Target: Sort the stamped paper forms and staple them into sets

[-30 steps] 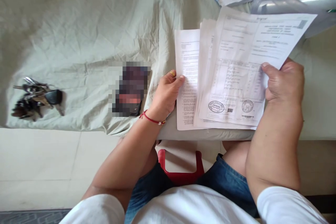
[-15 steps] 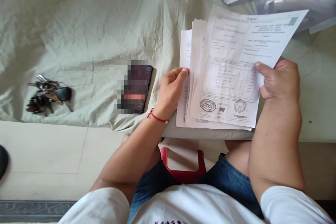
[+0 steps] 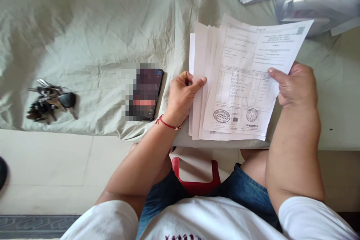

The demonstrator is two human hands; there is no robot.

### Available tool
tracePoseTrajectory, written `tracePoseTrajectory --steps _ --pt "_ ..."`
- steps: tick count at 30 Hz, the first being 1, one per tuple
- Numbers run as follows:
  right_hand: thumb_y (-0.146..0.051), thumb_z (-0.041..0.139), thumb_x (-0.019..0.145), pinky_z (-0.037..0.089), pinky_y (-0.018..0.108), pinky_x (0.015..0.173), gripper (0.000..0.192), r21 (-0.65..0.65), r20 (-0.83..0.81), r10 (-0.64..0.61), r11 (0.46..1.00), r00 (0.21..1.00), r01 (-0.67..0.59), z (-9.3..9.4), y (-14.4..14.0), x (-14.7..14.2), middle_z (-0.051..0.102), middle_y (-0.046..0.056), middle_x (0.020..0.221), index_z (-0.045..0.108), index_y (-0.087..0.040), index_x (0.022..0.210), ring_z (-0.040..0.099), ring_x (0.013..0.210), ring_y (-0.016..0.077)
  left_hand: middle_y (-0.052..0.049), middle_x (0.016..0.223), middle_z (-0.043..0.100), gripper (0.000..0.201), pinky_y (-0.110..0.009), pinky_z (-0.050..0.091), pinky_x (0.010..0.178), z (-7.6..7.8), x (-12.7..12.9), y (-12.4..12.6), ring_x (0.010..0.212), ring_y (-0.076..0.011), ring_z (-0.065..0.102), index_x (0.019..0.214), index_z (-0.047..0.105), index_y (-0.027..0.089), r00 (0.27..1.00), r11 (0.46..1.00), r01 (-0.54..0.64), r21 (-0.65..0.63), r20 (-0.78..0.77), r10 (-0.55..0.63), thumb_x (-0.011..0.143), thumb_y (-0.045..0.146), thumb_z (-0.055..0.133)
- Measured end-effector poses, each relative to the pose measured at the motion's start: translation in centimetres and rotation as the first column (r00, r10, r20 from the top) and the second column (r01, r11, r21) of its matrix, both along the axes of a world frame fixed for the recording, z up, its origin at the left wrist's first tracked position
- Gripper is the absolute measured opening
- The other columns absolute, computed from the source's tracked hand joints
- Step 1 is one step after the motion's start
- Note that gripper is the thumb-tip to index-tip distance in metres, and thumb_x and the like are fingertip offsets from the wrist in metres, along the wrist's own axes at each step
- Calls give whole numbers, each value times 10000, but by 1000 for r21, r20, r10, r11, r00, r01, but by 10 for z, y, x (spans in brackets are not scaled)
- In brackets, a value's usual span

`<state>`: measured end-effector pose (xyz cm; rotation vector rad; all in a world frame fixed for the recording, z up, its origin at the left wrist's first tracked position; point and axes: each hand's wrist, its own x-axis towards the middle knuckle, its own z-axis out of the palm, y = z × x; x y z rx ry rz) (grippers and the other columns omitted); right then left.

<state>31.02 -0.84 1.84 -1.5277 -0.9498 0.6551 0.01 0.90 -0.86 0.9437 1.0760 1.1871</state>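
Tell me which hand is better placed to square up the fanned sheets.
Probably the left hand: its fingers rest on the fanned left edges of the paper stack, while the right hand pinches the right edge, steadying it.

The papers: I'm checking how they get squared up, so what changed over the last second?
The left hand pushed the fanned-out lower sheets rightward under the top sheet, so the papers now sit in a tighter stack. The right hand kept its grip on the right edge throughout. The phone and keys on the cloth stayed put.
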Motion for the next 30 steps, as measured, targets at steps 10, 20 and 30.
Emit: tracePoseTrajectory --steps 10,20,30 --pt "-230 926 601 662 646 1121 361 150 -7 -71 986 997 71 -2 2 8 906 55 1033 919 -217 961 874 1064 362 30 904 657 499 -276 454 660 -5 -1 -4 701 -147 577 1283 625 321 998 996 -46 72 -27 48 892 126 866" --pt "-381 1079 517 704 617 1043 492 132 -49 7 991 999 -1 -6 5 3 910 34 1058 909 -233 955 874 1070 368 -19 833 693 226 -310 507 745 7 1 -7 795 -183 617 898 800 233 993 995 40 88 -112 -30 1035 411 780" --pt "-386 1087 540 666 668 1114 498 113 -49 21 993 999 -16 -3 3 -1 897 83 1094 887 -196 955 860 1108 386 25 741 616 253 -307 451 714 4 3 -2 699 -140 509 751 697 218 984 997 -26 71 -173 38 923 172 878"
